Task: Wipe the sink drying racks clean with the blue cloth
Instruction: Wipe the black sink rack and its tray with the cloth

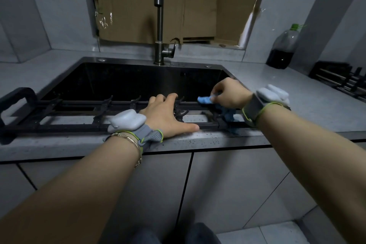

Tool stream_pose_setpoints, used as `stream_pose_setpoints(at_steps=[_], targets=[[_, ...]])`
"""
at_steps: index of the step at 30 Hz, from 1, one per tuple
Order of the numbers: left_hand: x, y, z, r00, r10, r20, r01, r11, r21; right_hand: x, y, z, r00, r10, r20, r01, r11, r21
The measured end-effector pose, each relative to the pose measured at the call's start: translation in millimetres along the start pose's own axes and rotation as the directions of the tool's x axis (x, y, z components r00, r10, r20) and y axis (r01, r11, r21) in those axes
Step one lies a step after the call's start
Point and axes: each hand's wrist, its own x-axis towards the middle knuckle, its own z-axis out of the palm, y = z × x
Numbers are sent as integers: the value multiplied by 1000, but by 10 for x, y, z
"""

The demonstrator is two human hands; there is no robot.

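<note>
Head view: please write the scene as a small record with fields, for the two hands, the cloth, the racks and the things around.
left hand: lies flat on the drying rack, fingers straight, thumb along its front bar
right hand: pinches the blue cloth at the rack's right end
blue cloth: bunched at the hand, the rest trails down toward the front bar
drying rack: black, lies across the front of the sink
second rack: on the counter, far right
bottle: dark liquid, green cap, back right
</note>
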Motion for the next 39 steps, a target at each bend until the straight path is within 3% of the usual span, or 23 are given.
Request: stream_pose_setpoints(at_steps=[2, 4, 7, 9, 11, 13, 19, 23, 28, 32, 34, 36, 39], targets=[[0, -4, 7, 1000, -4, -17, 4, 1000, 2, 33, 106, 40, 956, 199, -215, -112, 927, 357], [5, 3, 9, 1000, -4, -14, 4, 1000, -2, 32, 186, 10, 871, 323, -371, -98, 853, 513], [8, 6, 7, 1000, -5, -5, 5, 1000, -1, 14, 66, -101, 964, 127, -233, -18, 907, 421], [6, 1, 8, 1000, -7, -9, 7, 1000, -4, 6, -100, -131, 999, -25, -25, 29, 978, 206], [6, 4, 14, 1000, -7, -8, 7, 1000, -3, 28, -210, -61, 984, -70, 166, 84, 993, -82], [3, -6, 7, 1000, -5, -1, 5, 1000, -3, 75, -256, 34, 980, -76, 185, 119, 965, -232], [10, -11, -3, 1000, -1, 3, 1, 1000, 1, 66, -258, 14, 992, -110, 67, 126, 934, -334], [5, -22, 6, 1000, 1, 2, -1, 1000, -6, 45, -189, -89, 974, -148, 169, 199, 918, -343], [3, -12, 15, 1000, -3, -17, 2, 1000, -11, 44, -116, -185, 966, -164, 198, 220, 925, -311], [0, -10, 27, 999, 4, -37, -5, 1000, -14, -30, -29, -282, 997, 18, -75, -7, 989, 148], [3, -6, 31, 999, 4, -39, -4, 1000, -15, -82, 26, -319, 996, 84, -38, -70, 955, 289], [6, -1, 30, 999, 0, -40, -1, 1000, -16, -119, 30, -290, 994, 66, 88, -88, 960, 264], [-1, 3, 27, 999, 2, -39, -3, 1000, -14, -94, 34, -158, 990, -26, 136, 9, 991, 130]])
